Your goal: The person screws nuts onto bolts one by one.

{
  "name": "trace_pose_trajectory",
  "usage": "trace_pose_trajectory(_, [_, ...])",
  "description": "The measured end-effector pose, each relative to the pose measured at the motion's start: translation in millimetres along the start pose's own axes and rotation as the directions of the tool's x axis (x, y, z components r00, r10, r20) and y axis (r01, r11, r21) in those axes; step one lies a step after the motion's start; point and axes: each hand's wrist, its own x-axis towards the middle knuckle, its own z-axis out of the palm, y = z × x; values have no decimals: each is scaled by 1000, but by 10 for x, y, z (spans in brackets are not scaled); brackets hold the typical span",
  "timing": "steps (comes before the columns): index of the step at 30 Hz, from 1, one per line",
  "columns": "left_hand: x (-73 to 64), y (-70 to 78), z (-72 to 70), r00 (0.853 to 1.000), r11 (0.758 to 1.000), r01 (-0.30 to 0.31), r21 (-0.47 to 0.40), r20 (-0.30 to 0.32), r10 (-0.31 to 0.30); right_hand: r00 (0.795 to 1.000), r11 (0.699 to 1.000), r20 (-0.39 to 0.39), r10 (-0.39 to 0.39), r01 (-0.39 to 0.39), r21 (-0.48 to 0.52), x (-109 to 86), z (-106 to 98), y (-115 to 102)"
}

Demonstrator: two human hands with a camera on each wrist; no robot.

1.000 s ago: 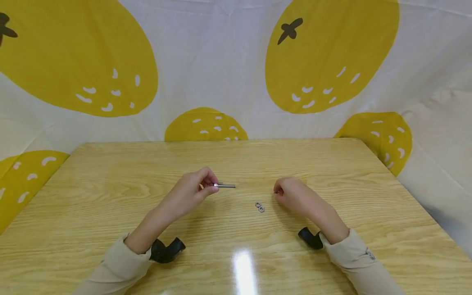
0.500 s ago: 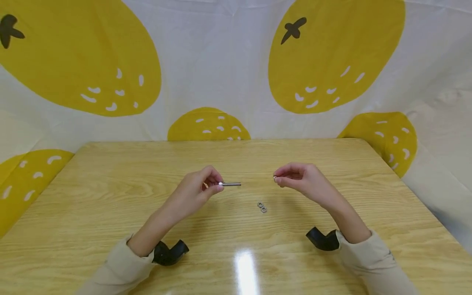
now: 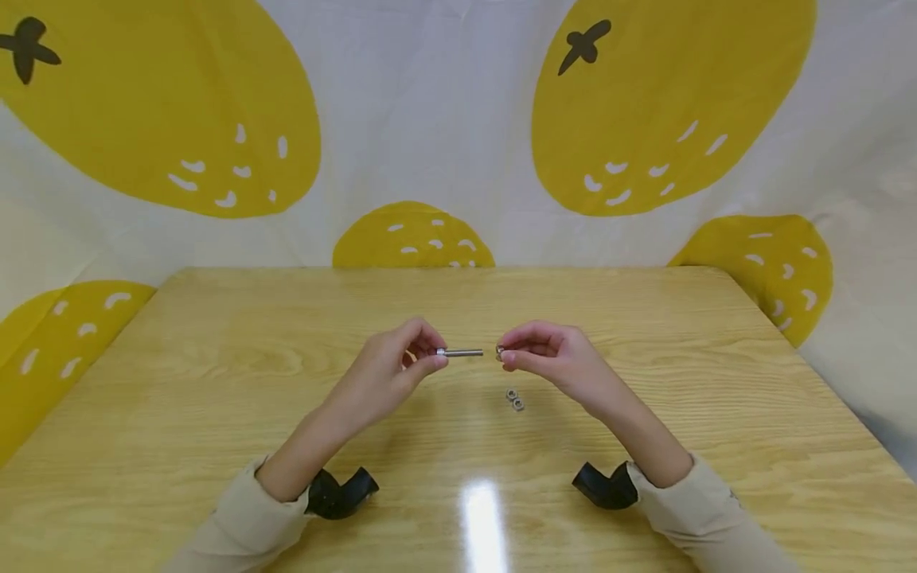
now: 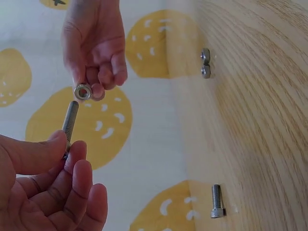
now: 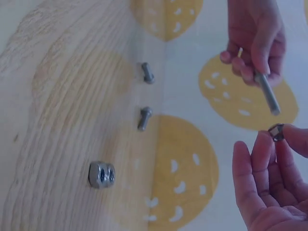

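Note:
My left hand (image 3: 397, 358) pinches a metal bolt (image 3: 464, 352) near its head, between thumb and fingers, its threaded shank pointing right. Facing it, my right hand (image 3: 555, 354) holds a hex nut (image 4: 83, 92) at the thumb and fingertips. A small gap shows between the bolt's tip and the nut in the head view. On the table just below the right hand lie two more nuts (image 3: 518, 404), side by side. The right wrist view shows two loose bolts (image 5: 147, 73) on the tabletop; in the head view they are hidden by the left hand.
Both hands are above a wood-grain table (image 3: 258, 310). A white cloth (image 3: 423, 119) with large yellow fruit shapes hangs behind it. Black curved pieces (image 3: 605, 487) stick out at both sleeve cuffs.
The right hand has lifted a nut from near the tabletop, turned, and come left to the bolt's tip. The left hand still holds the bolt, having shifted slightly right.

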Motion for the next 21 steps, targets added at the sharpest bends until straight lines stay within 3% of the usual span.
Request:
trace_pose_trajectory(15, [44,40,-20,998,998,52,-19,-17,-52,1000,997,4,14,-14,75,115,106,-69])
trace_pose_trajectory(21, [62,42,-14,999,999,44,-23,-22,-45,1000,994,14,5,-7,109,129,102,-86])
